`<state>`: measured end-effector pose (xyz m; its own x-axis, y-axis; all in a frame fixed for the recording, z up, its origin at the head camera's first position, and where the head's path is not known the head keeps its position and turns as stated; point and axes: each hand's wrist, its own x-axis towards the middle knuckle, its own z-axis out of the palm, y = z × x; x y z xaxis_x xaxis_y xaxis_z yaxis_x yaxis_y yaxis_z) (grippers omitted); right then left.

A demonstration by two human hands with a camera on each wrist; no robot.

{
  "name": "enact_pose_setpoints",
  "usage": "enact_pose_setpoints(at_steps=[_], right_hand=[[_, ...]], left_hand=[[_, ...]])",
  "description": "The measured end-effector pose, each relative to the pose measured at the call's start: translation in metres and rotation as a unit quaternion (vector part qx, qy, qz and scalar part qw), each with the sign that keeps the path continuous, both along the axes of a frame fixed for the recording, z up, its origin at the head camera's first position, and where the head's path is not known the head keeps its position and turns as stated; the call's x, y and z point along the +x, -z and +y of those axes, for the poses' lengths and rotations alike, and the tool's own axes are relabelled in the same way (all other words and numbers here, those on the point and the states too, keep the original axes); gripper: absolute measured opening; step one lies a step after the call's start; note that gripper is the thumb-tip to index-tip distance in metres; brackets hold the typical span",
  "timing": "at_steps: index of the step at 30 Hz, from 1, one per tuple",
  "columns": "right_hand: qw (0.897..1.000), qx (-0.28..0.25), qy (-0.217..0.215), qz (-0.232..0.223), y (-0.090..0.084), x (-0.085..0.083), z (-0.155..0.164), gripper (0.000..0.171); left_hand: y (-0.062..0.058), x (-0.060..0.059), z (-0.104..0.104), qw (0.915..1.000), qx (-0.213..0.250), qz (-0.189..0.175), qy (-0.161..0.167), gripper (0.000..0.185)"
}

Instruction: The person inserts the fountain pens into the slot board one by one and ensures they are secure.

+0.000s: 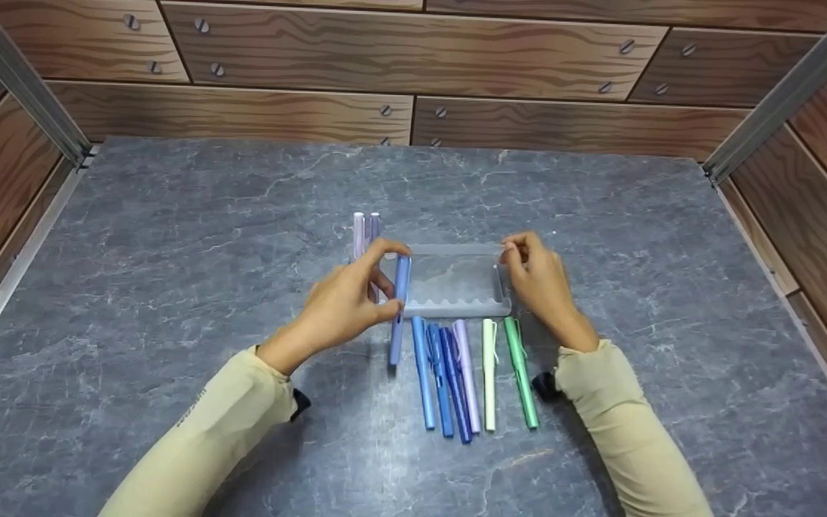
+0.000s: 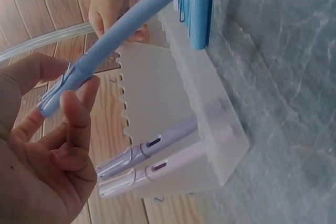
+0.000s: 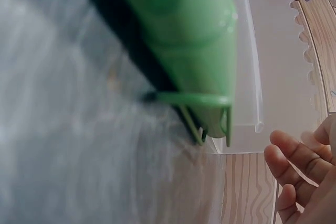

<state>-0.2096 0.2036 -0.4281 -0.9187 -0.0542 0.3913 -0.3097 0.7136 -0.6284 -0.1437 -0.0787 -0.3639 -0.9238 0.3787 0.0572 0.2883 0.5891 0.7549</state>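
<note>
Left hand: the left hand (image 1: 345, 301) pinches a light-blue plastic pen (image 1: 399, 309) between thumb and fingertips near its upper end; the left wrist view shows the thumb and forefinger (image 2: 79, 111) clamped on the clip end of the pen (image 2: 113, 38).
Light-blue pen: held at the left edge of the tray, its lower end pointing toward the person and reaching down to the tabletop — whether it touches the tray I cannot tell.
Right hand: the right hand (image 1: 539, 280) has its fingertips closed on the far right corner of a clear rectangular plastic pen tray (image 1: 456, 283); in the right wrist view only loosely curled fingers (image 3: 294, 171) show beside the tray wall (image 3: 247, 77).
Tray: sits flat between the two hands on the grey marbled tabletop (image 1: 169, 251), with a scalloped front rail.
Pens in tray: two pale lilac pens (image 1: 365, 230) lie side by side at the left end, their tips poking past the far edge; the left wrist view shows them resting in the slots (image 2: 147, 161).
Row in front: just near of the tray lie six pens close together — two blue pens (image 1: 431, 377), a dark-blue pen (image 1: 456, 388), a lilac pen (image 1: 467, 373), a pale-green pen (image 1: 489, 373) and a metallic green pen (image 1: 521, 373).
Surroundings: wood-grain panel walls (image 1: 413, 57) enclose the tabletop.
</note>
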Motion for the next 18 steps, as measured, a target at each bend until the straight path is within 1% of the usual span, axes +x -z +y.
enact_pose_setpoints(at_steps=[4, 11, 14, 18], right_hand=[[1.000, 0.001, 0.004, 0.002, 0.001, 0.000, 0.000, 0.016], [1.000, 0.001, 0.007, 0.006, 0.002, -0.001, 0.001, 0.016], [1.000, 0.001, 0.006, 0.003, 0.002, -0.001, 0.001, 0.017], [1.000, 0.000, 0.003, -0.002, 0.001, -0.001, 0.001, 0.018]], left_hand=[[-0.005, -0.004, -0.001, 0.9998, -0.009, 0.016, -0.007, 0.057], [-0.015, -0.012, -0.008, 0.9978, -0.024, 0.060, -0.016, 0.054], [-0.017, -0.015, -0.011, 0.9966, -0.028, 0.076, -0.017, 0.054], [-0.016, -0.017, -0.013, 0.9946, -0.026, 0.100, -0.015, 0.053]])
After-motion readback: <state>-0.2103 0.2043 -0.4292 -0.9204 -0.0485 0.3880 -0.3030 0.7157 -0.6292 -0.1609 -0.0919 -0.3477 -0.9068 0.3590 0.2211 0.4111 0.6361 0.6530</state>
